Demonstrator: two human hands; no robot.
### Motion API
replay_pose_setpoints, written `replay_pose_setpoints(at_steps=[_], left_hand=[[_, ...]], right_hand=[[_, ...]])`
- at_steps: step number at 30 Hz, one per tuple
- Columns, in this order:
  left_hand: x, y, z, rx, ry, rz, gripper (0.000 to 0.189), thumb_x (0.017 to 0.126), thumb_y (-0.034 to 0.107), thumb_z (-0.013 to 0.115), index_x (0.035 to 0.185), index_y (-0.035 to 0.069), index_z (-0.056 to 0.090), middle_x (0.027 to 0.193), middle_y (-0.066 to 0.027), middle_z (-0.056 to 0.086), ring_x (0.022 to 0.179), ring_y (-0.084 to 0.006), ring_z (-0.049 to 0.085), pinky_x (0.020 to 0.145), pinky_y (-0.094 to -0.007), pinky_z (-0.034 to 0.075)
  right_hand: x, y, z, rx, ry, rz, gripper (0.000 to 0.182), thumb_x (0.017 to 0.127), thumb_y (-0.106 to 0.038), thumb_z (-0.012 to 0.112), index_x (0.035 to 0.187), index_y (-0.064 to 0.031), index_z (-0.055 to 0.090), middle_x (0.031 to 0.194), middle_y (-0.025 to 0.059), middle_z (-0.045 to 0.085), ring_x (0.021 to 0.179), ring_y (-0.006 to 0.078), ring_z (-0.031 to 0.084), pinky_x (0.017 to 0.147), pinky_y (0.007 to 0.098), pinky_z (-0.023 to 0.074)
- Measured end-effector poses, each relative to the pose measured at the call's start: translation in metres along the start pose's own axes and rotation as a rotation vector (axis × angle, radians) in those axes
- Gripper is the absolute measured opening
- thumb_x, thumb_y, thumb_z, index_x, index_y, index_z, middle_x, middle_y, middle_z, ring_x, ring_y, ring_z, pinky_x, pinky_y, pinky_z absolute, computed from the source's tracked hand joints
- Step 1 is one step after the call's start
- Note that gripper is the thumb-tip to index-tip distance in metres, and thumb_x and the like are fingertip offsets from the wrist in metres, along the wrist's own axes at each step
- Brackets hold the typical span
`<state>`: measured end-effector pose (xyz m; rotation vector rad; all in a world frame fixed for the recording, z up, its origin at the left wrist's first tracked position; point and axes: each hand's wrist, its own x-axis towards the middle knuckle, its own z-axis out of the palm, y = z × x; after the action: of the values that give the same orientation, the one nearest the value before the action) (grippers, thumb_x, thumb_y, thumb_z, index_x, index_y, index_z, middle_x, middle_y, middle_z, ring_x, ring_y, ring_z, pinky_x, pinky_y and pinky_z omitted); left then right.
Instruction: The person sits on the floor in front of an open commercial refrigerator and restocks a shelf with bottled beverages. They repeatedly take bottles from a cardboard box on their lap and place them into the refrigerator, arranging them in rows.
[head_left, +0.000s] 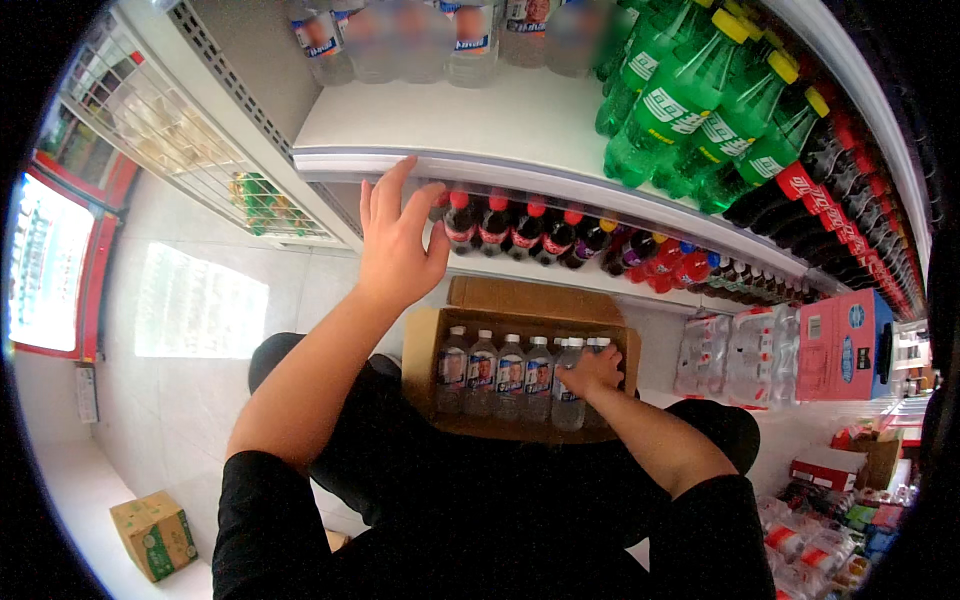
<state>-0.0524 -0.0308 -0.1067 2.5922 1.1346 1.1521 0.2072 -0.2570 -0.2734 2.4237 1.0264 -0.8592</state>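
Note:
My left hand (403, 240) is raised at the front edge of a white shelf (480, 169), fingers spread, holding nothing. Below, an open cardboard box (424, 352) stands before my knees with several clear plastic bottles (510, 375) with white caps and printed labels. My right hand (592, 371) is in the box's right part, its fingers around a clear bottle (568, 405) that leans a little among the others. Similar clear bottles (472, 45) stand at the back left of the upper shelf, with green soda bottles (660, 127) to their right.
Dark cola bottles (495, 225) line the lower shelf, with other drinks farther right. Shrink-wrapped bottle packs (761, 356) and a pink carton (844, 345) stand on the floor at the right. A wire rack (187, 150) is at the left, and a closed cardboard box (154, 534) lies at the lower left.

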Motion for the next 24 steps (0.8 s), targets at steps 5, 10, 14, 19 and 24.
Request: replay_pose_setpoints(at_steps=[5, 10, 14, 19, 24], left_hand=[[0.011, -0.006, -0.010, 0.027, 0.081, 0.081, 0.044, 0.078, 0.003, 0.066, 0.122, 0.006, 0.063, 0.144, -0.0231, 0.047, 0.134, -0.0440, 0.044, 0.116, -0.0607, 0.029], [0.061, -0.021, -0.041, -0.001, 0.289, 0.159, 0.042, 0.076, 0.003, 0.067, 0.118, 0.004, 0.064, 0.131, -0.0217, 0.054, 0.111, -0.0373, 0.056, 0.096, -0.0451, 0.048], [0.146, -0.070, -0.045, 0.270, 0.387, 0.016, 0.050, 0.082, 0.023, 0.073, 0.129, 0.011, 0.062, 0.136, -0.0308, 0.049, 0.125, -0.0491, 0.049, 0.107, -0.0521, 0.041], [0.253, -0.135, -0.039, 0.263, 0.206, -0.507, 0.085, 0.083, 0.071, 0.058, 0.147, 0.016, 0.053, 0.150, -0.0370, 0.032, 0.140, -0.0515, 0.032, 0.117, -0.0538, 0.030], [0.279, -0.183, -0.047, 0.501, 0.037, -0.527, 0.095, 0.078, 0.083, 0.051, 0.144, 0.016, 0.058, 0.155, -0.0351, 0.028, 0.140, -0.0441, 0.037, 0.116, -0.0511, 0.030]], right_hand=[[0.017, 0.003, 0.018, -0.258, 0.012, -0.085, 0.093, 0.084, -0.070, 0.061, 0.153, -0.0111, 0.043, 0.162, 0.0327, 0.016, 0.149, 0.0488, 0.018, 0.114, 0.0618, 0.0255], [0.010, -0.005, -0.007, -0.324, -0.150, -0.237, 0.063, 0.090, -0.055, 0.063, 0.132, -0.0076, 0.065, 0.147, 0.0243, 0.050, 0.131, 0.0443, 0.050, 0.101, 0.0648, 0.0409], [-0.031, -0.029, -0.063, -0.240, -0.140, -0.484, 0.048, 0.091, -0.044, 0.066, 0.118, -0.0047, 0.069, 0.124, 0.0197, 0.067, 0.115, 0.0386, 0.064, 0.093, 0.0557, 0.0523], [-0.046, -0.014, -0.087, -0.164, 0.217, -0.657, 0.051, 0.089, -0.045, 0.067, 0.117, -0.0024, 0.066, 0.120, 0.0185, 0.065, 0.114, 0.0381, 0.064, 0.092, 0.0508, 0.0548], [-0.065, -0.003, -0.137, -0.203, 0.000, -0.607, 0.050, 0.090, -0.044, 0.066, 0.123, -0.0063, 0.064, 0.127, 0.0169, 0.062, 0.117, 0.0374, 0.063, 0.094, 0.0508, 0.0540]])
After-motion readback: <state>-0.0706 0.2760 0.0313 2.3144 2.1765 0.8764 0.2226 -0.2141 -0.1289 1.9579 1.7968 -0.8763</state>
